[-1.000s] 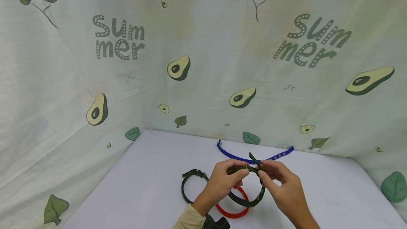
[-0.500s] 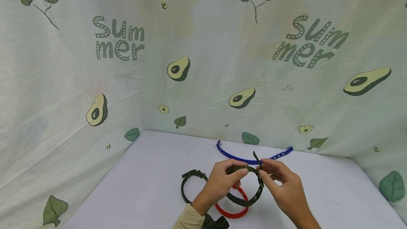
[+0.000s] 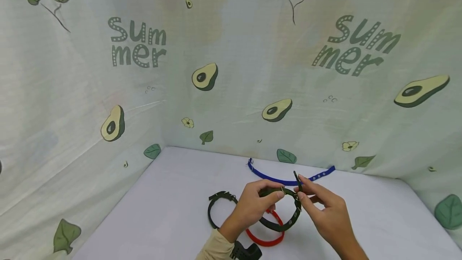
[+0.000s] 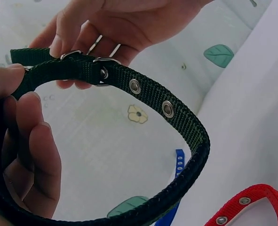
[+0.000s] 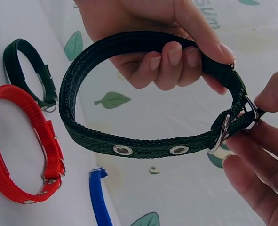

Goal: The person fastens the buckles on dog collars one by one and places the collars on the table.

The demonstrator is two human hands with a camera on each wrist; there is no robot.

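A dark green webbing pet collar [image 3: 288,226] with metal eyelets is held up in a loop between my two hands. My left hand [image 3: 257,203] grips one side of the loop, thumb on top and fingers curled underneath. Beside the buckle [image 5: 252,110], my right hand [image 3: 326,208] pinches the strap, whose free end [image 3: 297,176] sticks up past the fingertips. A metal ring [image 5: 221,135] sits on the band near the buckle. In the left wrist view the eyelets [image 4: 135,86] run along the band away from the right fingers.
On the white table [image 3: 173,220] a red collar [image 3: 265,243] lies below the held one, partly covered by it. Another dark green collar [image 3: 210,216] lies left of it, partly behind my left forearm. A blue collar [image 3: 268,178] lies unfastened near the printed cloth backdrop [image 3: 231,139].
The strap's free end has swung right and stands more upright, along with my right fingers, which have shifted slightly right. My left hand keeps its hold on the loop.
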